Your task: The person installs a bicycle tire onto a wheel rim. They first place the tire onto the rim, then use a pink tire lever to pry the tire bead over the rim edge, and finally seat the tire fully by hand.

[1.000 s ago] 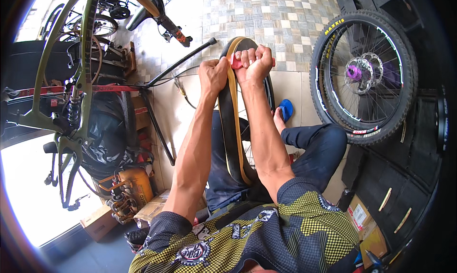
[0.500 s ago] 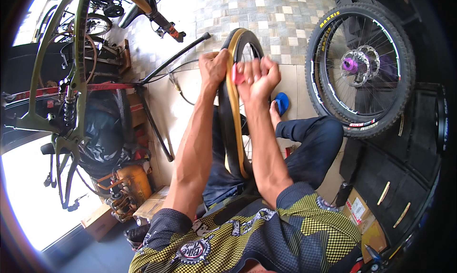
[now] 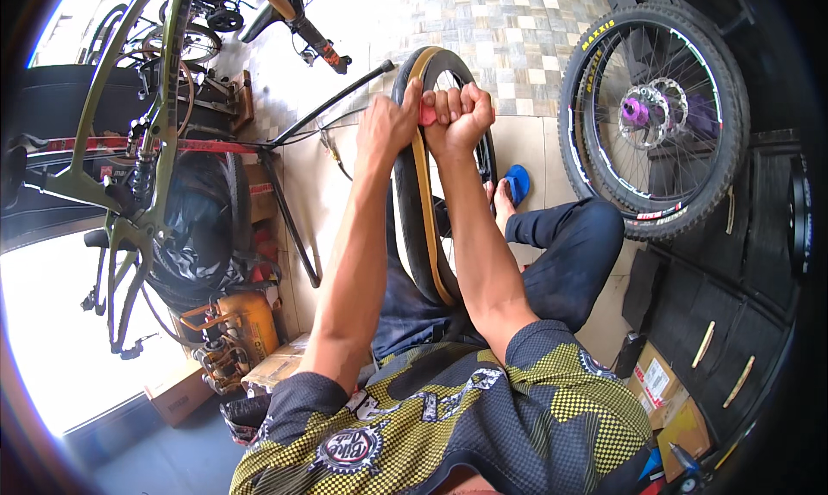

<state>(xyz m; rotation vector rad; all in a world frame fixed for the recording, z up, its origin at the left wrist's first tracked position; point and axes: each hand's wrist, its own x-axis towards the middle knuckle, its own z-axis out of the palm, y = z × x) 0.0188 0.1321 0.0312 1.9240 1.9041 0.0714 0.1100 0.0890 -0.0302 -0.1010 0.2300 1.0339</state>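
A bicycle wheel stands upright between my legs, its black tyre [image 3: 417,236] edged by a tan sidewall [image 3: 423,180]. Wrapped over the tyre's left side, my left hand [image 3: 385,126] is closed, its thumb pressing near the top. My right hand [image 3: 461,120] is closed in a fist at the rim side, against the tan sidewall. From its fingers pokes a small red tyre lever [image 3: 427,114], mostly hidden by the grip. Beyond the hands shows the dark rim [image 3: 453,62]. The two hands are close together, nearly level.
A wheel with a knobby tyre [image 3: 571,107] and purple hub [image 3: 636,110] leans at the right. On the left, a green bike frame [image 3: 172,90] hangs over a black stand leg [image 3: 289,219]. A yellow compressor [image 3: 248,321] and cardboard boxes [image 3: 177,391] sit lower left.
Both hands have moved slightly farther from me, and the right has come inward with the lever. The tan sidewall, bulging outward before, now lies straighter along the tyre.
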